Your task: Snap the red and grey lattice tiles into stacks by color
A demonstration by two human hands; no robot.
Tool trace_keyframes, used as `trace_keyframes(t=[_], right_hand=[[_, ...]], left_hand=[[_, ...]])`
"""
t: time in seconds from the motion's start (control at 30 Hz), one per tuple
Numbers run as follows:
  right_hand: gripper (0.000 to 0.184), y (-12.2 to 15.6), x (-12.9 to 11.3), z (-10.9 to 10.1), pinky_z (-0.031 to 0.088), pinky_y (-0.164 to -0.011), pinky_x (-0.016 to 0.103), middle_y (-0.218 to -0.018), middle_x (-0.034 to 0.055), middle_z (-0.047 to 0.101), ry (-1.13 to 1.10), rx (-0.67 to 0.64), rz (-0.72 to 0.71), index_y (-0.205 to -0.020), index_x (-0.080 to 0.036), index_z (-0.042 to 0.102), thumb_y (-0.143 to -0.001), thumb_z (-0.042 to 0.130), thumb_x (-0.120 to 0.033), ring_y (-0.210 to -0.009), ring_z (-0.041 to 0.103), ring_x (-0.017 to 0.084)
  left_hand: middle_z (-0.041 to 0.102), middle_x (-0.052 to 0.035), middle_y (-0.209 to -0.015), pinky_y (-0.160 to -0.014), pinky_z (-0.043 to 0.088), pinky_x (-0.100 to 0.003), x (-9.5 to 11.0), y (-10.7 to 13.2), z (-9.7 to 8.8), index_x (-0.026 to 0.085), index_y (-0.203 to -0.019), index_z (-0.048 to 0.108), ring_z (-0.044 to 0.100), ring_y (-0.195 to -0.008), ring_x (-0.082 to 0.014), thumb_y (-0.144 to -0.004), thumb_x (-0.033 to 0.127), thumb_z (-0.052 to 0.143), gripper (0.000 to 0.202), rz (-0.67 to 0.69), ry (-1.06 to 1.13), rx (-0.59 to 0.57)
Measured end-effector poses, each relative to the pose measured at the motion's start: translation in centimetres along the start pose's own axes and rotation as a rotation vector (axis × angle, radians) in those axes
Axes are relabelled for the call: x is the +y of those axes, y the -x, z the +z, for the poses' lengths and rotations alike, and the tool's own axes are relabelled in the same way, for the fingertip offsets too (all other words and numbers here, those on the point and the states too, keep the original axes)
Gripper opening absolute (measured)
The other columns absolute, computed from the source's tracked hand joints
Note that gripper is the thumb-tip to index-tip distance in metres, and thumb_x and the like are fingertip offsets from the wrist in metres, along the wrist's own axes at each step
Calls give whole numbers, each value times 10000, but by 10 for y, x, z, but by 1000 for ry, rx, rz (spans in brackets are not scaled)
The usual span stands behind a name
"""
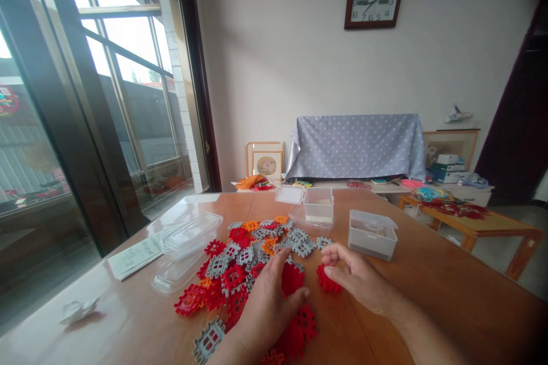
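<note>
Bright daylight from the window [128, 51] at left, pale glare on the wooden table [107, 325], curved wide-angle edges, darkened corners

Head-worn camera, looking forward and down
It faces across the tabletop [432, 302] toward the far wall [265, 68], with the left hand [269, 308] and right hand [359, 276] close below.

The left hand [269, 302] lies palm-down, fingers curved, at the near edge of the pile of interlocking plastic tiles [244, 262]. The right hand [359, 279], loosely curled, sits just right of it, forearm [419, 333] angling from the lower right.
</note>
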State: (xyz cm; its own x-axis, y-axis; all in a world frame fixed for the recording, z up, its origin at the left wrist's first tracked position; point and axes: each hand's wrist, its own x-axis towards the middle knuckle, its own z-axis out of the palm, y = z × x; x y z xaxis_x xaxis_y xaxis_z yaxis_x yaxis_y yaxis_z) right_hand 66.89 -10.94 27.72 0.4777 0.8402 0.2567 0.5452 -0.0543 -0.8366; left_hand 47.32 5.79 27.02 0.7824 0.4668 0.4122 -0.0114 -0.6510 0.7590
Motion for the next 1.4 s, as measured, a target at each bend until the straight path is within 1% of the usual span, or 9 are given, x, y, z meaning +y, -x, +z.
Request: trace_keyframes(t=[0.13,0.37,0.5,0.6,0.7,0.83,0.97,1.1,1.4], right_hand=[[371,6,-21,25,518,-863,354,-1041,46,665,-257,-136,12,-1192,-232,574,-939,640,-496,-984,631,234],[231,11,-44,36,461,-695,281,-921,8,665,-517,-170,85,-1073,-236,590,-852,629,-290,-814,602,182],[275,9,-40,25,445,-671,282,-877,-3,643,-443,-107,116,-1127,-236,605,-861,606,-306,-768,580,174],[291,9,-35,23,506,-817,344,-1012,35,676,-327,-78,27,-1165,-238,622,-893,604,-340,-920,626,219],[473,12,-35,27,437,-1096,437,-1348,73,607,-57,4,-126,-1310,-281,602,-857,714,-362,-1242,557,287],[625,14,-37,33,415,-1144,456,-1419,71,571,267,68,-261,-1378,-335,599,-784,782,-272,-1317,515,312],[605,9,-30,22,434,-1131,445,-1384,70,615,313,107,-273,-1361,-316,619,-781,696,-164,-1290,555,291],[688,2,0,-7,430,-1136,479,-1419,81,616,166,79,-90,-1453,-284,517,-790,665,-180,-1313,567,286],[678,-8,46,-13,451,-1121,448,-1429,102,623,-5,-68,28,-1427,-252,564,-766,694,-171,-1325,575,300]], left_hand=[[503,-126,-1553,-1210,370,-513,1,4,5,267,-1543,403,462,-1443,-327,-798,281,775,833,78,-17,-2],[492,-133,-1542,-1210,355,-456,13,8,14,262,-1532,397,459,-1426,-314,-745,334,857,914,14,180,-24],[697,-73,-1041,-843,528,-313,15,3,17,193,-1263,578,664,-941,-197,-892,480,695,483,-211,592,-58],[618,17,-746,-615,433,-217,15,-2,17,180,-993,602,568,-644,-107,-841,498,739,378,-346,772,-99],[602,37,-700,-572,397,-205,16,-2,17,186,-949,593,542,-583,-90,-762,493,805,417,-411,797,-56],[612,43,-673,-581,415,-212,18,-1,19,185,-938,589,554,-557,-88,-739,479,834,432,-446,854,-56],[688,-3,-782,-652,484,-235,20,-1,20,186,-1032,582,643,-665,-123,-786,475,824,450,-463,942,-71],[741,-105,-1088,-911,549,-322,19,-1,21,190,-1203,578,722,-957,-191,-848,439,791,483,-523,1050,-25],[481,-205,-1561,-1182,424,-390,13,0,28,158,-1488,434,516,-1416,-285,-943,473,660,669,-688,1209,-121]])
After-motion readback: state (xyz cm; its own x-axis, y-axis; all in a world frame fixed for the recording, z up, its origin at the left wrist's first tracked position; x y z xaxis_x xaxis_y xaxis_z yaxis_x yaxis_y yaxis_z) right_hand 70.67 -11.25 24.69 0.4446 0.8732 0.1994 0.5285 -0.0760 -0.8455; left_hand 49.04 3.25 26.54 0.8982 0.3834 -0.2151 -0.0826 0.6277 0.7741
